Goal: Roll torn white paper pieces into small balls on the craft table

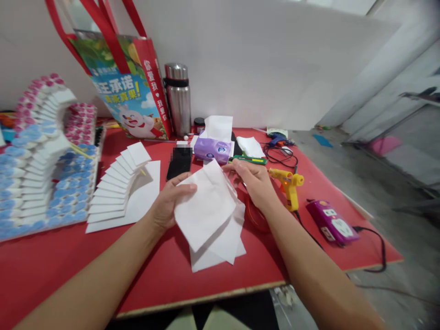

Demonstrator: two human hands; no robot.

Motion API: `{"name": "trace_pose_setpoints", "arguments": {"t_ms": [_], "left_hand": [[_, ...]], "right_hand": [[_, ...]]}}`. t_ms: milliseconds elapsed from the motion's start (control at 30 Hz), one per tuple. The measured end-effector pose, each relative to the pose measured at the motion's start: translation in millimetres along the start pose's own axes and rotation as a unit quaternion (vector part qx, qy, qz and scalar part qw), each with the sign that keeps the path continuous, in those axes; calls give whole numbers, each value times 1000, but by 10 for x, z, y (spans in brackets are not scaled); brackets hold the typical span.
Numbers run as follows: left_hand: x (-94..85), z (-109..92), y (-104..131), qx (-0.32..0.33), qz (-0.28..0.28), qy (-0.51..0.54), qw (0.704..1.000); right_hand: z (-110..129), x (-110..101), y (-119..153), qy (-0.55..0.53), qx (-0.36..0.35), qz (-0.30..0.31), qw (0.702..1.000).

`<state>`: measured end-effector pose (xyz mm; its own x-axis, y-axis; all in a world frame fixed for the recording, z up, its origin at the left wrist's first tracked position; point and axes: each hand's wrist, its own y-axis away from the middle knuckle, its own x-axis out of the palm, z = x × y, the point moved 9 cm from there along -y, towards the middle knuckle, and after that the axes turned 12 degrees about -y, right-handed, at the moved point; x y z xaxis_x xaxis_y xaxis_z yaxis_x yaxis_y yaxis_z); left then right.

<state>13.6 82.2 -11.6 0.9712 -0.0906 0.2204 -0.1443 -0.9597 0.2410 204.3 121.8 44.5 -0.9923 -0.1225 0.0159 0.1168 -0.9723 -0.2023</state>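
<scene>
My left hand [172, 199] is closed on a white tissue [206, 206], with the thumb lying on top of it. The tissue is tilted above the table and its right edge is crumpled. Under it lie more white sheets [216, 256], partly covered. My right hand [252, 181] is at the tissue's upper right edge, its fingers curled together; what they grip is hidden. Below that palm a red ring-shaped thing [257, 217] shows in part. Just beyond the fingers lies a green cutter [250, 160]. A purple tissue pack [213, 149] stands behind the tissue, a sheet sticking out.
Left stands a fan of white boards [115, 188] on a white sheet, beside blue and pink rolled pieces [68, 197]. A phone [179, 162], steel flask [178, 98] and printed bag [127, 91] are behind. A yellow glue gun [288, 185] and purple power strip [332, 222] with cables lie right.
</scene>
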Motion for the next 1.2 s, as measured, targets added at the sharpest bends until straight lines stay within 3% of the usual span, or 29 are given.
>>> {"name": "trace_pose_setpoints", "arguments": {"t_ms": [133, 200, 267, 333, 433, 500, 700, 900, 1000, 1100, 1200], "left_hand": [[11, 21, 40, -51, 33, 35, 998], [-11, 31, 34, -58, 24, 30, 998], [-10, 36, 11, -58, 23, 34, 997], [42, 28, -18, -50, 50, 60, 996], [100, 50, -56, -52, 83, 105, 990], [109, 92, -78, -57, 87, 100, 990], [90, 145, -110, -28, 62, 63, 996], [150, 109, -73, -19, 93, 21, 995], [252, 148, -28, -36, 135, -13, 990], [351, 216, 14, -51, 168, -37, 984], [341, 200, -11, -23, 150, -28, 988]], "right_hand": [[-126, 119, -30, -78, 81, 70, 991], [-204, 211, 17, -111, 138, 106, 979], [-276, 237, 72, -137, 188, 106, 967], [-317, 154, 89, -151, 210, 60, 964], [-297, -67, 51, -157, 189, -24, 969], [-272, -157, 29, -163, 183, -40, 969], [-142, -98, 24, -174, 176, 52, 968], [108, -252, -97, -185, 68, 34, 980], [95, -130, -65, -175, 95, 62, 978], [53, 122, 55, -85, 120, 110, 983], [-32, 361, 202, 18, 156, 186, 970]]}}
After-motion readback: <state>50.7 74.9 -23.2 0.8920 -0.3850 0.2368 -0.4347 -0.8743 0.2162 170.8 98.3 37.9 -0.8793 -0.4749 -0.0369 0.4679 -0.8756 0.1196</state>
